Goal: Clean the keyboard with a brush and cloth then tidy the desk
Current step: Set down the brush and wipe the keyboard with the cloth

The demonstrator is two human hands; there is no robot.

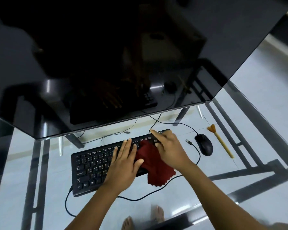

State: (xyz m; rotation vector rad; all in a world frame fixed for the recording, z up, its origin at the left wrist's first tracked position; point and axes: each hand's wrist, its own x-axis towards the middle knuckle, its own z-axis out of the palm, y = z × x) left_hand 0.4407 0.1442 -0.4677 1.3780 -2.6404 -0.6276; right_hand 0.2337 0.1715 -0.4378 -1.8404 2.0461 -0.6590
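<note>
Left hand [125, 161] fingers [129, 145] spread flat, palm down on the keyboard [93, 165] mid-section, thumb resting on the edge of the red cloth [154, 166]; not gripping anything. Right hand [170, 146] fingers [156, 134] loosely spread & reaching over the kbd's far right end, palm pressing the cloth down onto the keys, index tip near the back right corner. Cloth: dark red/maroon, crumpled, lies betw. the two hands over the kbd's right part, one corner w/ a zigzag edge hanging off the front edge onto the table [53, 180]. Kbd: black, full-size, set at a slant, left end nearer the person; white legends, too blurred to read for sure, a Windows logo key shows in the bottom row; no brand legible. Its black cable loops off the front left corner & runs under the forearms. Right of the kbd: black mouse [204, 144] w/ cable, loose USB plug [189, 142] lying just beside it. Further right, apart from the mouse, the brush [220, 141]: slim yellowish handle, orange-tan bristles fanned at the far end, lying flat. Table is glass on a dark metal frame, pale floor & bare feet [157, 214] seen thru it. Big black monitor [106, 55] fills the upper view, screen off, reflecting hands & kbd
</note>
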